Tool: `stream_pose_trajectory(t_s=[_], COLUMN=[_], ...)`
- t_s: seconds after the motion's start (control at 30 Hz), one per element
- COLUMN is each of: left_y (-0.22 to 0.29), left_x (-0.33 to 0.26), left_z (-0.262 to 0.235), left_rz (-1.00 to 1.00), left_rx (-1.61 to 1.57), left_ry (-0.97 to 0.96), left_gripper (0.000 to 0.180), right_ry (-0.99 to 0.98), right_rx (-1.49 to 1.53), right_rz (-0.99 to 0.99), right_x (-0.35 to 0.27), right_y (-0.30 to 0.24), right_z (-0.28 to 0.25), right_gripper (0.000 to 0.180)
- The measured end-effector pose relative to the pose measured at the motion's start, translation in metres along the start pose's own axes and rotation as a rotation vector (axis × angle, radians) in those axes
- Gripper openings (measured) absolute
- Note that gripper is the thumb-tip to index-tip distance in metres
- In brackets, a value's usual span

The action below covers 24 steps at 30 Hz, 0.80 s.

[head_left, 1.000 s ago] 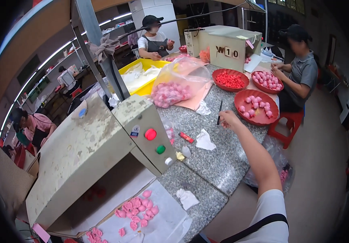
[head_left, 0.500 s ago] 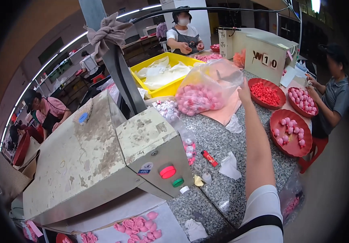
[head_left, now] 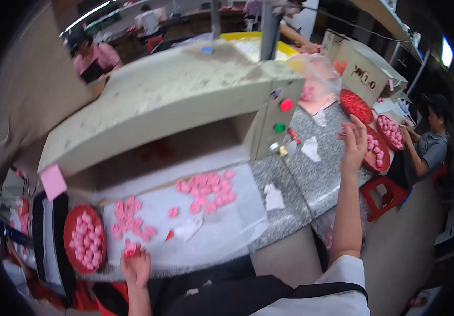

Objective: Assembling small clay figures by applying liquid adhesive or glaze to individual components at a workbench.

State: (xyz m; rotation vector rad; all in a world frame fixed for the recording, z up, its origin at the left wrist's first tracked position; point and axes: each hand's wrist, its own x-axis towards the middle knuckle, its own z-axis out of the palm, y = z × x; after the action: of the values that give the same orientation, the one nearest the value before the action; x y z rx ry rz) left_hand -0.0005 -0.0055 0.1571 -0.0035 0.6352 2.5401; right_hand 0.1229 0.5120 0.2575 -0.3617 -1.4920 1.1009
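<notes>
From my view, the left hand (head_left: 136, 267) pinches a pink piece (head_left: 130, 249), well left of the half-curled right hand (head_left: 354, 143), whose hold I can't tell.

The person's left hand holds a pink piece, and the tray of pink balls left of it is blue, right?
Not quite: the head view shows a red tray, not blue. The left hand does hold a pink piece, with the pink balls to its left.

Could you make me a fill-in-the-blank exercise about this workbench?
On the pale grey metal machine, the round button above the round green button is ____.
Small pink rounded pieces lie on a flat sheet coloured ____.
Nearer the square pink paper note is the person's ____ hand.

Missing words: red; white; left.
</notes>
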Motion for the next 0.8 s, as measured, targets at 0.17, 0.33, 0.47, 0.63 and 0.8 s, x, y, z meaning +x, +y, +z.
stream_pose_trajectory(t_s=[0.17,0.33,0.47,0.63,0.8], left_y=[0.003,0.008,0.014,0.010,0.004], left_x=[-0.002,-0.008,-0.015,-0.012,-0.014], left_z=[-0.003,-0.017,-0.025,-0.029,-0.034], left_rz=[-0.171,-0.224,-0.200,-0.167,-0.215], left_rx=[-0.126,-0.162,-0.178,-0.091,-0.119], left_ry=[-0.111,-0.142,-0.179,-0.263,-0.233], left_gripper=[0.035,0.036,0.038,0.041,0.043], right_ry=[-0.074,-0.257,-0.505,-0.423,-0.479], right_rx=[0.110,-0.015,-0.291,0.072,0.472], right_rz=[0.133,0.210,0.239,0.427,0.647], right_x=[-0.164,-0.235,-0.271,-0.289,-0.298], right_y=[-0.057,-0.040,-0.027,-0.039,-0.096], right_z=[0.046,0.118,0.147,0.153,0.169], right_gripper=[0.027,0.038,0.042,0.032,0.031])
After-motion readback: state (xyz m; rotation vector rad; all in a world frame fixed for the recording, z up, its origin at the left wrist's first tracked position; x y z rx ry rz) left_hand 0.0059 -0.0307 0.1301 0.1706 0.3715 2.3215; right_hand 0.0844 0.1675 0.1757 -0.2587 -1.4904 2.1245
